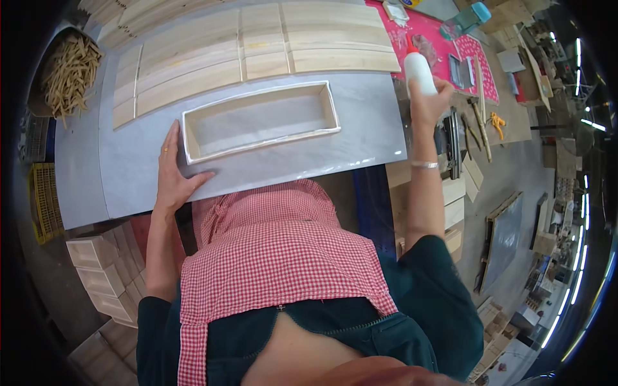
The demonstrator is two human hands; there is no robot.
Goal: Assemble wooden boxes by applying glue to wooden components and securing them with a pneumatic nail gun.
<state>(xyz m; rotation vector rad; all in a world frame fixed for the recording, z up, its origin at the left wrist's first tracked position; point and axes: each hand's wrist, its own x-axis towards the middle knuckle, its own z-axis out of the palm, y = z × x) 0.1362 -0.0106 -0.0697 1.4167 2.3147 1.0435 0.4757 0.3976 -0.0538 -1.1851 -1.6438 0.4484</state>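
Observation:
On the grey tabletop lies a long rectangular wooden frame (264, 141), with white glue along its upper edges and the grey surface showing inside it. My left hand (174, 174) rests on the table at the frame's left end, thumb and fingers spread apart around the near left corner. Off to the right, past the table's edge, my right hand (429, 103) is wrapped around a white squeeze bottle (420, 72) with a red tip. The bottle is held away from the frame, its tip pointing to the far side.
Grooved wooden boards (193, 64) lie along the table's far side. A bin of thin wood strips (71, 71) stands at the far left. To the right, a pink cloth (438, 45) carries a clear bottle with a teal lid (473, 18); orange-handled pliers (496, 122) lie nearer.

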